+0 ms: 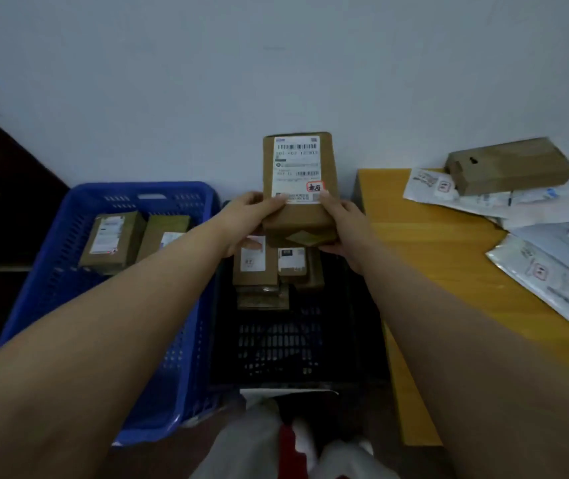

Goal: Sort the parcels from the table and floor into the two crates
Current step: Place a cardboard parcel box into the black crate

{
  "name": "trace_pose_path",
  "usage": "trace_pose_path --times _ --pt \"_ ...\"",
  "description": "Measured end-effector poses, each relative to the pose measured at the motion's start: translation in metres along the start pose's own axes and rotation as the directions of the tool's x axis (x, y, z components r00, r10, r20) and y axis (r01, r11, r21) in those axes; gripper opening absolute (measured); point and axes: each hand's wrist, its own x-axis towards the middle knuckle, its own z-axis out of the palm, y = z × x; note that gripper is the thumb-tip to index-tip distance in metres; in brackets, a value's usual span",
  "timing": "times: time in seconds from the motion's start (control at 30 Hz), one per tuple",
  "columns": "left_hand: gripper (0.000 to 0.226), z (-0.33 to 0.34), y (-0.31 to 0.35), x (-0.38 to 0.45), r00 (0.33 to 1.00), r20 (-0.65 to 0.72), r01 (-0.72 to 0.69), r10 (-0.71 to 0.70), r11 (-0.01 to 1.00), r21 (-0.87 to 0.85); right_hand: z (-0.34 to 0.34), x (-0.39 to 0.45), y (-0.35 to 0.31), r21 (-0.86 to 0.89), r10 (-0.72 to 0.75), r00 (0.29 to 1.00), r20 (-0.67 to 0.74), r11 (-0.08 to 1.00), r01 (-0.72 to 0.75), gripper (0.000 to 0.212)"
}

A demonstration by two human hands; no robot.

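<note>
A brown rectangular cardboard parcel with a white label [298, 181] is held at its near end by the left grip [246, 221] and the right grip [343, 224], both clamped on it, above the black slatted plastic crate [362, 340], with the blue slatted plastic crate [186, 340] at nine o'clock and the yellow wooden worktop [431, 257] at three o'clock.

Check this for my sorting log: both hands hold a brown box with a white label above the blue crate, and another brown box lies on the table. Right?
Not quite. The head view shows the left hand and right hand holding the brown box above the black crate, not the blue crate. Another brown box does lie on the table.
</note>
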Motion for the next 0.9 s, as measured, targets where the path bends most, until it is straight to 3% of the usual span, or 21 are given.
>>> trace_pose_path --times 0.17,0.43,0.53,0.63,0.73,0.9 --pt "0.051 -0.021 -0.047 0.048 0.991 0.069 0.108 -0.11 0.994 0.032 0.032 0.042 0.049 0.02 0.083 0.992 -0.091 0.996 -0.081 0.068" --pt "0.045 -0.001 -0.12 0.12 0.98 0.13 0.17 -0.152 0.975 -0.142 0.041 0.101 0.129 0.093 0.209 0.961 -0.179 0.976 -0.195 0.052" --pt "0.039 0.007 -0.144 0.149 0.978 0.108 0.195 -0.177 0.962 -0.19 0.039 0.131 0.149 0.045 0.189 0.964 -0.186 0.982 -0.184 0.044" --pt "0.04 0.01 -0.164 0.18 0.981 0.054 0.193 -0.186 0.966 -0.173 0.036 0.165 0.168 -0.021 0.183 0.964 -0.191 0.982 -0.19 0.059" --pt "0.05 0.009 -0.18 0.205 0.985 0.001 0.171 -0.173 0.973 -0.153 0.033 0.195 0.185 -0.039 0.192 0.962 -0.197 0.978 -0.203 0.057" --pt "0.055 -0.003 -0.213 0.212 0.992 0.009 0.125 -0.125 0.99 -0.068 0.021 0.229 0.226 -0.241 0.23 0.902 -0.366 0.912 -0.331 0.056"
